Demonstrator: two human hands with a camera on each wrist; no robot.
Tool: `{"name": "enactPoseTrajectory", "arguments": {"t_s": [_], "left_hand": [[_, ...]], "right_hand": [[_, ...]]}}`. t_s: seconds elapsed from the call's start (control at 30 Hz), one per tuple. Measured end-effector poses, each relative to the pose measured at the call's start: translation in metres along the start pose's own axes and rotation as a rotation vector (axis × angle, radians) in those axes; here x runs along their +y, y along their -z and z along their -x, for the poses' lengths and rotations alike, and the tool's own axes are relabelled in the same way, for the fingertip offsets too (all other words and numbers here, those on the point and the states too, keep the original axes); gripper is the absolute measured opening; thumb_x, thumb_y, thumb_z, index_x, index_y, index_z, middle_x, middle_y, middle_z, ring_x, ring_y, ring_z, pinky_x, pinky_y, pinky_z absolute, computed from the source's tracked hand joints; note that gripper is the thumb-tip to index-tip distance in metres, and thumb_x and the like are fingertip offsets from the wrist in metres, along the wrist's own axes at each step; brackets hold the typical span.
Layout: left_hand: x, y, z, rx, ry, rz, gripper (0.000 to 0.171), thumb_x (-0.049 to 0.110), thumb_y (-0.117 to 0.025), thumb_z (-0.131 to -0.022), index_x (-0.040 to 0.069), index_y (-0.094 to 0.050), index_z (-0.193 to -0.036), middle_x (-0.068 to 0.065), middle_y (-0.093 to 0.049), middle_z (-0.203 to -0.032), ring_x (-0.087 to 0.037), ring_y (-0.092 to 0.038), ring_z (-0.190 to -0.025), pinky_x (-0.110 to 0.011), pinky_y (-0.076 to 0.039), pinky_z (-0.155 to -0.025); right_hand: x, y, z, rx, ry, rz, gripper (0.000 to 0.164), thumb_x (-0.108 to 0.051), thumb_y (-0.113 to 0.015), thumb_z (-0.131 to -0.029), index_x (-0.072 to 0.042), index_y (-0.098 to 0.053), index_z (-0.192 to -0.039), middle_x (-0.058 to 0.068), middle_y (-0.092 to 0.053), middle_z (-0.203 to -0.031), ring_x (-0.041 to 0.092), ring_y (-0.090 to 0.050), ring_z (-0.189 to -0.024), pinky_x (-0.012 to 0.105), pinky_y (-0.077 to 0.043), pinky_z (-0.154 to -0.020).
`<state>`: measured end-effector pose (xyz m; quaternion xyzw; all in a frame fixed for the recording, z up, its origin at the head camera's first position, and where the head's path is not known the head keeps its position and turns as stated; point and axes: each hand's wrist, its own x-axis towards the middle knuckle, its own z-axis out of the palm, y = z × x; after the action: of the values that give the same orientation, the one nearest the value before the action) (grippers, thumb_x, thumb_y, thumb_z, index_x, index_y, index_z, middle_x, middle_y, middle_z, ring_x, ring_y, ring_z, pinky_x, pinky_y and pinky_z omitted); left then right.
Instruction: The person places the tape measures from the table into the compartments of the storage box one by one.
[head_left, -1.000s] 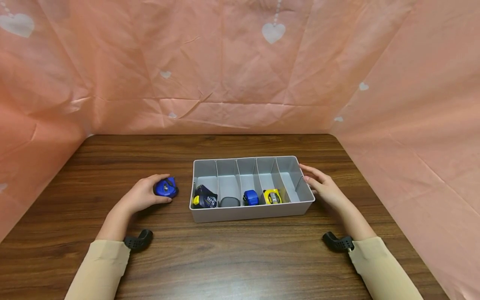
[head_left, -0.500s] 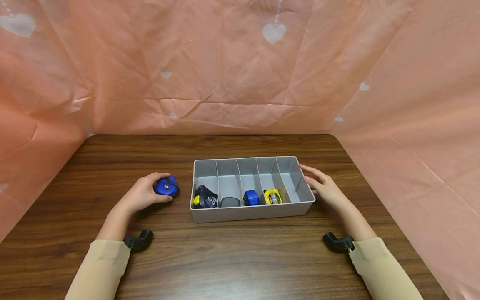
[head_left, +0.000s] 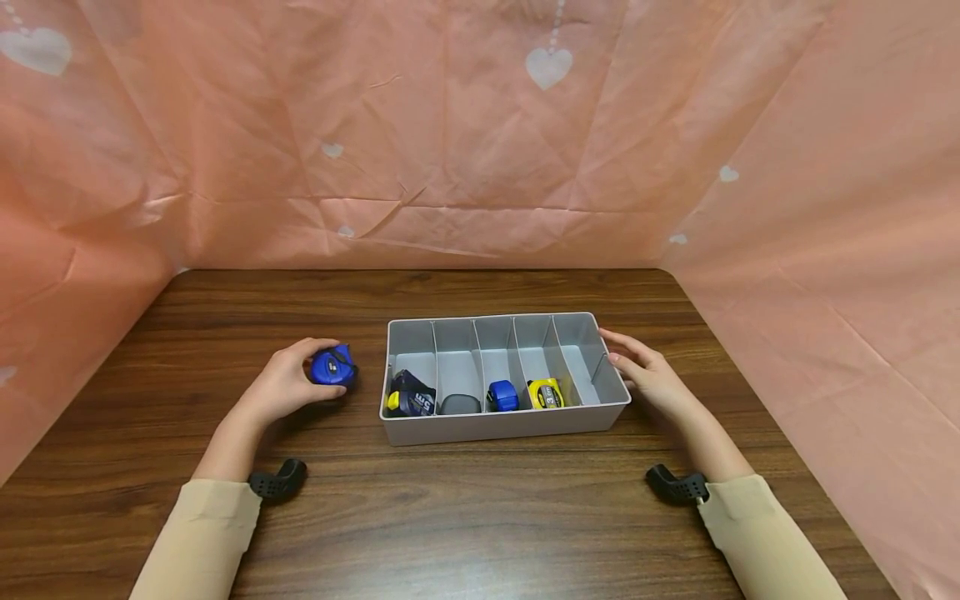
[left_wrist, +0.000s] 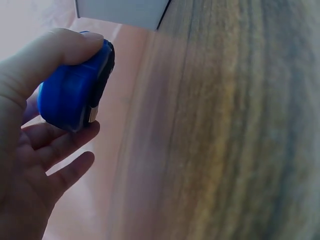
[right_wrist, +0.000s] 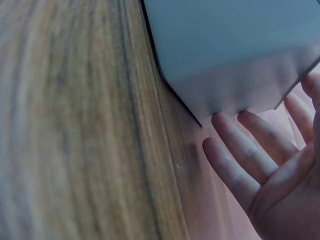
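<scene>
In the head view my left hand (head_left: 288,383) pinches a blue tape measure (head_left: 332,365) between thumb and fingers, left of the box. The left wrist view shows the thumb on one side of this tape measure (left_wrist: 70,95) and fingers on the other; it is off the table. My right hand (head_left: 652,377) touches the right end of a grey divided box (head_left: 495,427). In the right wrist view its fingertips rest against the outer end wall (right_wrist: 235,90), fingers fairly straight.
Inside the box, from the left, sit a black-and-yellow tape measure (head_left: 412,398), a grey rounded item (head_left: 460,405), a blue tape measure (head_left: 502,396) and a yellow one (head_left: 545,393), each in its own compartment. Pink cloth (head_left: 450,167) hangs around the wooden table (head_left: 465,508).
The left hand has raised the blue tape measure slightly, and it now tilts more. The right hand and the box have stayed in place.
</scene>
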<state>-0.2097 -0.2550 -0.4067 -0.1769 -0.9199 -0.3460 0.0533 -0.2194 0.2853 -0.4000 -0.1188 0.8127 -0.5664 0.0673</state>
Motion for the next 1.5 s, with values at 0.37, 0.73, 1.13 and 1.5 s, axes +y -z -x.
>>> {"name": "enactPoseTrajectory", "arguments": {"t_s": [0.37,0.73,1.13,1.5], "left_hand": [[0.003,0.002,0.0,0.023,0.0,-0.025,0.069,0.021,-0.088,-0.068,0.003,-0.057,-0.127,-0.018,-0.059,-0.115,-0.034,-0.057,-0.099,-0.05,-0.047,-0.082],[0.012,0.005,0.0,0.055,-0.001,-0.028,0.068,0.02,-0.088,-0.068,0.004,-0.057,-0.127,-0.021,-0.055,-0.12,-0.036,-0.052,-0.104,-0.054,-0.046,-0.084],[0.024,0.008,-0.001,0.093,-0.05,-0.024,0.068,0.018,-0.089,-0.066,0.006,-0.058,-0.126,-0.015,-0.058,-0.116,-0.032,-0.053,-0.103,-0.052,-0.046,-0.082],[0.036,0.014,-0.001,0.089,-0.068,-0.005,0.066,0.017,-0.089,-0.066,0.007,-0.059,-0.125,-0.013,-0.059,-0.114,-0.032,-0.052,-0.104,-0.054,-0.045,-0.083]], "right_hand": [[0.0,0.0,0.0,0.001,0.012,0.008,0.052,-0.023,-0.051,-0.101,-0.003,-0.035,-0.146,0.031,-0.044,-0.136,0.007,-0.061,-0.098,0.031,-0.053,-0.075],[0.001,0.0,0.0,0.003,0.015,0.012,0.052,-0.023,-0.05,-0.101,-0.003,-0.035,-0.146,0.031,-0.044,-0.135,0.007,-0.061,-0.097,0.03,-0.052,-0.075],[0.0,0.0,0.0,0.004,0.003,-0.006,0.053,-0.023,-0.051,-0.101,-0.004,-0.035,-0.147,0.031,-0.044,-0.136,0.006,-0.061,-0.097,0.03,-0.053,-0.075],[0.003,-0.002,-0.001,0.007,0.029,-0.033,0.05,-0.02,-0.051,-0.101,-0.004,-0.037,-0.146,0.034,-0.045,-0.132,0.008,-0.063,-0.095,0.029,-0.053,-0.074]]}}
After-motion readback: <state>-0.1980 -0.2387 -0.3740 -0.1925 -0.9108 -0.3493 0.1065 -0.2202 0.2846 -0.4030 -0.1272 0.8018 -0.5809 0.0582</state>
